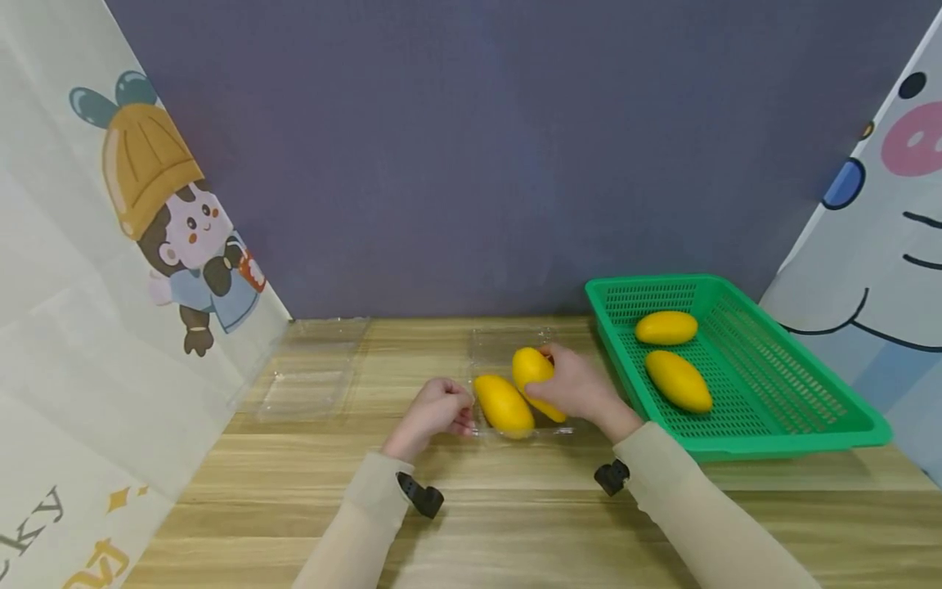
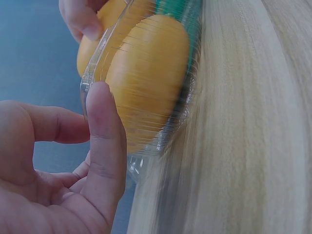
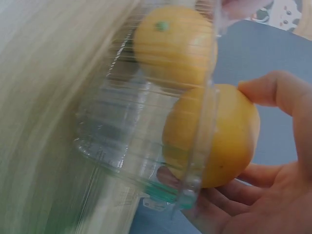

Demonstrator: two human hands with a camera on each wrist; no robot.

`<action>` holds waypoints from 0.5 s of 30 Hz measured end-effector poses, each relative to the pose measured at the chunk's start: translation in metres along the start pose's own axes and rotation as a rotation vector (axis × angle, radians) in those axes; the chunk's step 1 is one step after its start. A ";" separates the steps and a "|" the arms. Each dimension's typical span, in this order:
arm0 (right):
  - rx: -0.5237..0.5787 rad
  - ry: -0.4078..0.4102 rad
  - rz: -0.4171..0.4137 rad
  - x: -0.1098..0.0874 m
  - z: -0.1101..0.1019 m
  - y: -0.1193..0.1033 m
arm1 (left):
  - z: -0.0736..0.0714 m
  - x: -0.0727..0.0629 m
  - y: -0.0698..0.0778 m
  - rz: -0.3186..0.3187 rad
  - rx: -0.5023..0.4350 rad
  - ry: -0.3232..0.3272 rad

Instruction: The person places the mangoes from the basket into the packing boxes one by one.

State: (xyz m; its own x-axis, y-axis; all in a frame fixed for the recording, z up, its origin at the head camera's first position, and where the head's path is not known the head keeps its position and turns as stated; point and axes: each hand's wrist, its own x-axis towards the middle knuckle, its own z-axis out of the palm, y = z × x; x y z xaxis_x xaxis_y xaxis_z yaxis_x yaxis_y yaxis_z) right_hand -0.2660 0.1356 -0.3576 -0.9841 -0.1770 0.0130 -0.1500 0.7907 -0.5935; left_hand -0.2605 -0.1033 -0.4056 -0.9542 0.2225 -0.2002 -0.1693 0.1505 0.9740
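My right hand [image 1: 581, 386] grips a yellow mango [image 1: 531, 366], thumb on one side and fingers on the other. In the right wrist view this mango [image 3: 234, 136] is partly inside a clear plastic box [image 3: 109, 129], overlapping its rim. Another mango [image 1: 504, 406] lies in the left part of the box, its green stem end [image 3: 162, 26] showing through the plastic. At the box's left side, my left hand [image 1: 440, 406] pinches the rim between thumb and finger. The left wrist view shows that thumb [image 2: 105, 126] against the clear edge.
To the right stands a green slotted basket [image 1: 787, 445] with two mangoes [image 1: 678, 381] in it. A second clear plastic box [image 1: 305, 394] sits open on the left of the wooden table [image 1: 243, 507]. A dark panel [image 1: 441, 164] rises behind, and printed sheets flank both sides.
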 end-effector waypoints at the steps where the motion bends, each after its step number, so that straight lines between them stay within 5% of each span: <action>1: -0.016 0.005 -0.013 0.000 0.001 0.000 | 0.000 0.000 0.000 0.000 0.001 0.000; 15: -0.335 0.083 -0.112 -0.006 0.014 -0.007 | 0.000 0.001 0.001 0.000 0.012 0.000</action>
State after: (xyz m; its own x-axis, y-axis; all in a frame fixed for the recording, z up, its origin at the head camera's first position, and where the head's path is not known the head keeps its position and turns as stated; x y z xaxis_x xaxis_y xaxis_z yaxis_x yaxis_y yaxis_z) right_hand -0.2578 0.1230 -0.3649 -0.9620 -0.2365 0.1363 -0.2669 0.9196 -0.2883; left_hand -0.2610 -0.1028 -0.4052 -0.9542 0.2225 -0.1998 -0.1659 0.1621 0.9727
